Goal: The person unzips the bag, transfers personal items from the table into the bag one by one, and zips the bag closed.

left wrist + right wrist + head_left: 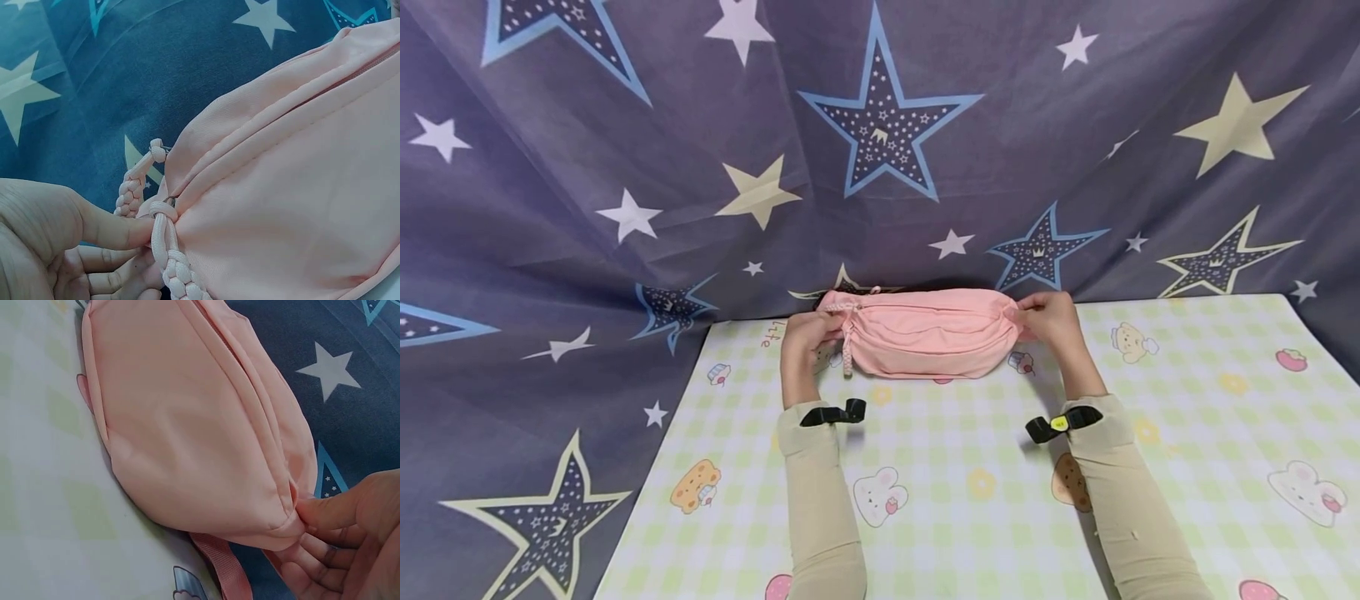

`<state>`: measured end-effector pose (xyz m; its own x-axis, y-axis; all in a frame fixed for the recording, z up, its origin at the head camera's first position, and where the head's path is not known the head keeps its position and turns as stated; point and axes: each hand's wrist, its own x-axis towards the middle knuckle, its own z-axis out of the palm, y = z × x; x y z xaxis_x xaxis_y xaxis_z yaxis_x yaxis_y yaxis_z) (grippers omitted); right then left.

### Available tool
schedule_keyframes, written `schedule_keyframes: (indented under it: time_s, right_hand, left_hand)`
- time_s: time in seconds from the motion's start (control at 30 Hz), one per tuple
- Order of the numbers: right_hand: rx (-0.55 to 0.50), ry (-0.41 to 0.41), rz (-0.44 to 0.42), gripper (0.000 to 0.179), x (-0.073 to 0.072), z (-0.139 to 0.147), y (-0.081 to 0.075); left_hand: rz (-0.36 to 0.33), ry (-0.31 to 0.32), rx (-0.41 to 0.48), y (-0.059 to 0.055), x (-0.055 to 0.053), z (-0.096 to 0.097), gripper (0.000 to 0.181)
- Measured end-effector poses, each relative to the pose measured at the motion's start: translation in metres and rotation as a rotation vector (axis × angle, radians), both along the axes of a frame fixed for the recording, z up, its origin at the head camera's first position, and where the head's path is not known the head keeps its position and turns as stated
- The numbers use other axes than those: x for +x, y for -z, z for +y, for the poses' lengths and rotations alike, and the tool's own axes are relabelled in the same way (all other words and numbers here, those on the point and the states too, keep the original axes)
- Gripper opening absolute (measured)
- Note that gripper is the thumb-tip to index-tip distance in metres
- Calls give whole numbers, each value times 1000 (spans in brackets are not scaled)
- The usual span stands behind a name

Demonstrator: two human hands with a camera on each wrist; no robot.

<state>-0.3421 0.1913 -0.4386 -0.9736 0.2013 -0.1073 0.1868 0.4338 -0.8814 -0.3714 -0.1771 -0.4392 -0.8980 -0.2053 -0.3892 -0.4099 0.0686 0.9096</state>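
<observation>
A pink waist bag (936, 337) with a zipper along its upper front stands near the back edge of the table. My left hand (808, 337) pinches its left end, thumb beside the zipper's end, as the left wrist view shows. Braided pull cords (181, 275) hang from the zipper there. At the other end, my right hand (1051, 321) pinches the bag's corner between thumb and fingers. A pink strap (225, 565) comes out beneath that corner in the right wrist view. The bag's back side is hidden.
The table (940, 517) has a green-and-white checked cover printed with cartoon animals. Directly behind its back edge hangs a dark curtain (700, 150) with stars, which also drops down along the left side. Black camera straps (823, 415) sit on both wrists.
</observation>
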Motion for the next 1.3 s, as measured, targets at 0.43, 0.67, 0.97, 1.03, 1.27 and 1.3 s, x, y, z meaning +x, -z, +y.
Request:
schedule_keyframes:
  time_s: [0.43, 0.67, 0.97, 1.03, 1.27, 1.3]
  right_hand:
    - [-34, -1, -39, 25, -2, 0, -1]
    - [-42, -21, -59, 28, -3, 0, -3]
    - [-40, -67, -63, 36, -2, 4, -8]
    - [-30, -74, -62, 36, -1, 4, -10]
    - [12, -78, -90, 37, 0, 4, -14]
    - [16, -77, -91, 37, 0, 4, -14]
  left_hand:
    - [-17, 10, 1, 0, -2, -2, 3]
    - [-33, 33, -7, 1, -2, -4, 5]
    - [-52, 84, -36, -4, 1, -4, 32]
    - [-63, 106, -40, -5, 1, -5, 37]
    - [-73, 158, -16, -6, 1, -6, 39]
    - [-72, 162, -14, -6, 1, -6, 40]
